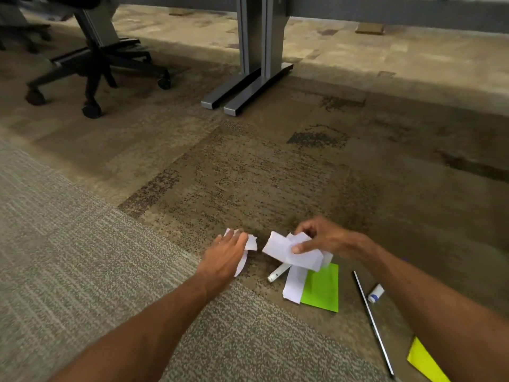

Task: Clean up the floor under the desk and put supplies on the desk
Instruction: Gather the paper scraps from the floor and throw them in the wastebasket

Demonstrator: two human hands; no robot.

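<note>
Two hands low over the carpet. My right hand (321,239) pinches a bunch of torn white paper scraps (292,250), thumb on top, fingers curled behind; grip closed on them. My left hand (225,257) lies flat and open, fingers together, over a smaller white scrap (251,242) on the floor; nothing clamped in that grip.

Around the work: a white marker (278,272) lies just below the held scraps, partly under a loose white strip (294,285). That strip overlaps the edge of a green sticky pad (322,289). Right of the pad, a thin dark-and-white stick (371,321) runs diagonally, with a small white tube with blue cap (376,293) beside it, partly hidden by my right forearm. A yellow-green sheet (422,362) sits at the lower right corner.

Surface: mottled brown carpet (248,175), grey ribbed carpet (68,257) at left. Behind: grey metal bench leg (259,51) with two flat feet; black wheeled chair base (96,64) at upper left.
</note>
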